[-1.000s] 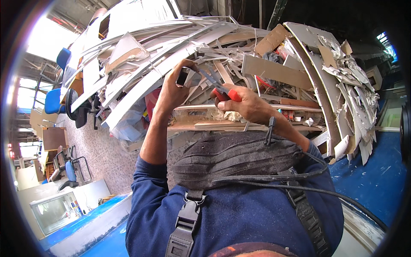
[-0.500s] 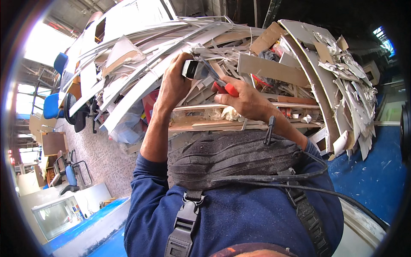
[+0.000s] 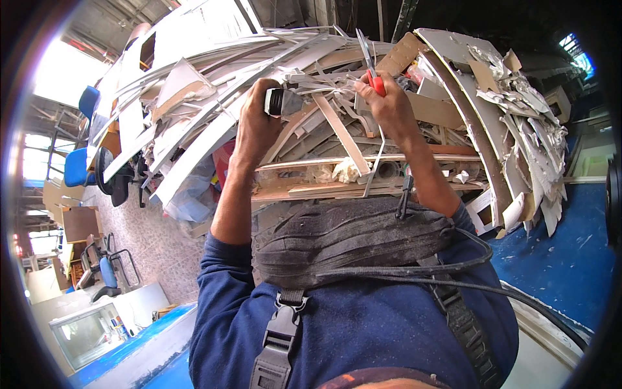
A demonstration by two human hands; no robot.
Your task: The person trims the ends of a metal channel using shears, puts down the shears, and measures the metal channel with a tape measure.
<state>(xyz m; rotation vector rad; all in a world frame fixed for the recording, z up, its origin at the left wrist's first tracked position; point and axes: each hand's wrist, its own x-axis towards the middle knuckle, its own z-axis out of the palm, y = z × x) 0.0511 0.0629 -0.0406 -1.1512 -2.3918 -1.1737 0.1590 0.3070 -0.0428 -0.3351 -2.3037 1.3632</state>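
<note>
My left hand (image 3: 258,123) is closed around a small white container with a black ribbed section (image 3: 275,102); a greyish, translucent-looking part extends from its right side. I cannot make out its exact kind. Red-handled scissors (image 3: 376,83) are in my right hand (image 3: 393,110), their metal blades pointing up and away from me. The blades stand apart from the container. Beneath both hands lies a heap of white and brown board strips (image 3: 340,129), with a pale crumpled lump (image 3: 350,170) among them.
Long white strips (image 3: 194,149) jut out on the left, above clear plastic bags (image 3: 190,198). Stacked broken boards (image 3: 518,129) rise at the right, beside a blue surface (image 3: 551,259). Blue chairs (image 3: 76,167) stand at the far left. A black pouch (image 3: 356,243) hangs at my chest.
My right hand has swung up and to the right with the scissors, away from the container. My left hand has shifted slightly left, still holding it.
</note>
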